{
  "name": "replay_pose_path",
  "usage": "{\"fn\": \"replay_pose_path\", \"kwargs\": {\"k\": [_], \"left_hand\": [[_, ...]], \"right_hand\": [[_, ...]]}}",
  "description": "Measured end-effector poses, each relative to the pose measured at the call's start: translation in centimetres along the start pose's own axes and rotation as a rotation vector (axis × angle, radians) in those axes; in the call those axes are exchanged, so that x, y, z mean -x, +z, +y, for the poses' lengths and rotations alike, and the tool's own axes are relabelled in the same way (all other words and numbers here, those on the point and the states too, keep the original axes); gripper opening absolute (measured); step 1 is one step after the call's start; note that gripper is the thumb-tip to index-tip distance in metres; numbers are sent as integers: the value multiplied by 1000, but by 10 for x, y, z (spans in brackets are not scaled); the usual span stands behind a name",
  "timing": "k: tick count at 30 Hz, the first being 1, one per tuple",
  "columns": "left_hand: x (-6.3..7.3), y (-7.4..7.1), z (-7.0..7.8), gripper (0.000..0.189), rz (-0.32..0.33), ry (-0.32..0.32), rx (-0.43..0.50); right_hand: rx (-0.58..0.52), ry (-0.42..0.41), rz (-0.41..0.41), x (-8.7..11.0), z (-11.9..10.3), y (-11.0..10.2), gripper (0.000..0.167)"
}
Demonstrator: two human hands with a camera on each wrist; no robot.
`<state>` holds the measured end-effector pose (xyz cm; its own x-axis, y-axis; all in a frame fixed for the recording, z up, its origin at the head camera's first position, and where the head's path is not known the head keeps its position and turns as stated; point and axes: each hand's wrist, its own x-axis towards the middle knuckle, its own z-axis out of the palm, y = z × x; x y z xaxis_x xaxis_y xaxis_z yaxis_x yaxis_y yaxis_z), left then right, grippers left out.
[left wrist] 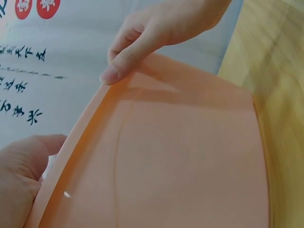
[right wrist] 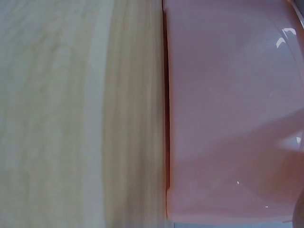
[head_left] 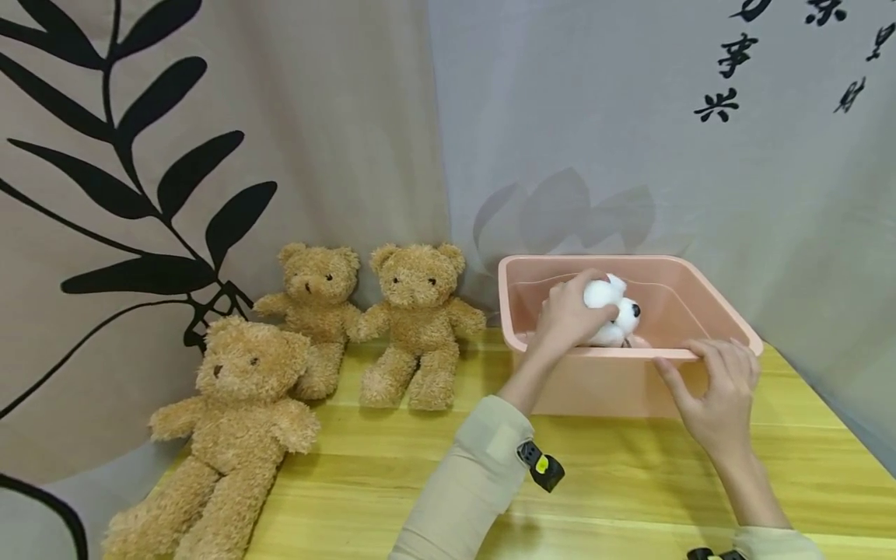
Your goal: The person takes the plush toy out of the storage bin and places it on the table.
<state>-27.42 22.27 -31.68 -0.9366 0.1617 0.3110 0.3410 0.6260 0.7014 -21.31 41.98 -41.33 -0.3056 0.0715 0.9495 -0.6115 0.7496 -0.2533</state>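
Observation:
Inside the pink plastic bin (head_left: 595, 385) is a small white plush toy (head_left: 603, 295) with a black nose. My left hand (head_left: 570, 315) reaches over the front rim and grips the toy from its left side, thumb across its front. My right hand (head_left: 721, 389) holds the bin's front rim near the right corner, thumb outside and fingers over the edge. In the left wrist view, the left hand (left wrist: 21, 171) is partly behind the bin wall, which hides the toy, while the right hand (left wrist: 161, 33) pinches the rim higher up.
Three tan teddy bears stand left of the bin: one in front (head_left: 241, 420), one behind it (head_left: 318, 303), and one nearer the bin (head_left: 420, 311). Under everything is a yellow wood-grain table (head_left: 392, 474). A printed curtain (head_left: 336, 117) hangs close behind.

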Motion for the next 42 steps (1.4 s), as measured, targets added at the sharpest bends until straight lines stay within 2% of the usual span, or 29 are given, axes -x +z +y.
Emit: {"fn": "replay_pose_path", "kwargs": {"k": [5,9,16,24,27,30,34,42], "left_hand": [[3,-1,4,40,125,54,32],[6,-2,5,41,222,145,63],[12,-3,4,42,348,272,246],[15,-14,-2,41,501,495,381],[16,-23,-2,41,536,567,422],[18,-34,-2,42,556,611,427],[22,-51,-3,41,587,632,393],[28,-82,-5,40,603,700,468]], "right_hand": [[5,11,-3,-1,0,-2,76],[0,11,0,0,-1,-1,76],[3,17,-21,1,0,0,76],[-1,18,-24,2,0,0,75],[0,12,-18,0,-1,-1,75],[-4,7,-3,-1,-2,0,74],[-8,8,4,-2,-3,1,74],[-10,8,3,-2,-4,0,76]]}}
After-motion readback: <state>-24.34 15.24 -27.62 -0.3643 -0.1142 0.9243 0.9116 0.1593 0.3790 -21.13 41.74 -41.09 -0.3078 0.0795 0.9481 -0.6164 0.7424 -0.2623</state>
